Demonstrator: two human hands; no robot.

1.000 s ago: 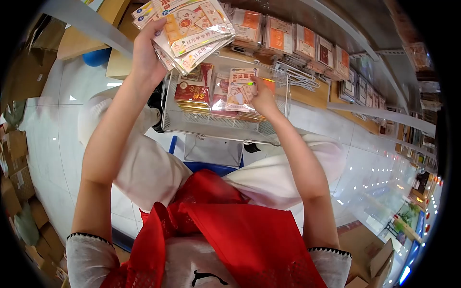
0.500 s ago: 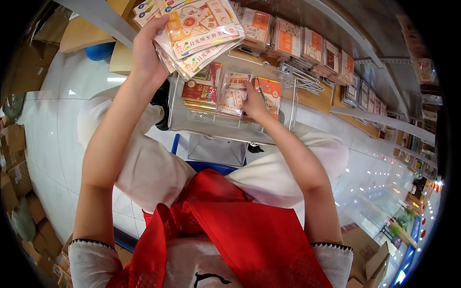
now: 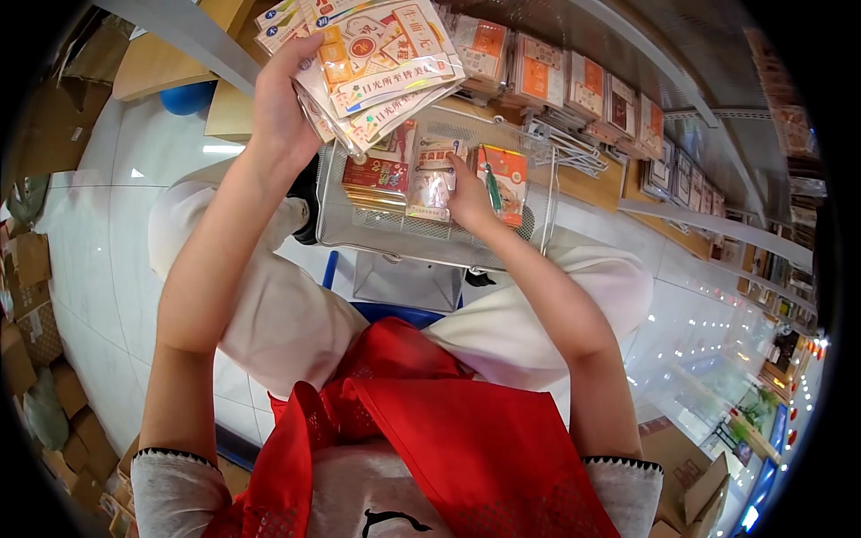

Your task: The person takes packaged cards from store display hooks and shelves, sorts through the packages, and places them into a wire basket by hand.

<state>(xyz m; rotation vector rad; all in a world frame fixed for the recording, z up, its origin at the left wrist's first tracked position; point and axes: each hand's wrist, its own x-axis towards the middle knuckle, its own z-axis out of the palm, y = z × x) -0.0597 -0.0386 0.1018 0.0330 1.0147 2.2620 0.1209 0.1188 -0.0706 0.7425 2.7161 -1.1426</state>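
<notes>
My left hand (image 3: 285, 103) is closed on the edge of a fanned stack of clear-wrapped, cream and orange printed packets (image 3: 395, 49), held up over the far left of a wire mesh basket (image 3: 395, 235). Inside the basket, my right hand (image 3: 473, 199) grips the right edge of a similar cream packet (image 3: 430, 190) in the middle row; the fingertips are partly hidden. Left of that row stand red and gold packets (image 3: 381, 170). To its right is an orange packet (image 3: 511, 175), with a green tassel (image 3: 492, 188) lying beside my right hand.
A wooden shelf (image 3: 592, 184) beyond the basket carries rows of orange and white packets (image 3: 538, 67) and white wire hooks (image 3: 574, 154). A metal shelf post (image 3: 211, 54) rises at upper left. Cardboard boxes (image 3: 90, 439) line the left side; an opened carton (image 3: 682, 475) stands lower right.
The stack in my left hand has shifted slightly right. My right hand has moved a little left and down along the middle packets, and the green tassel is now more exposed.
</notes>
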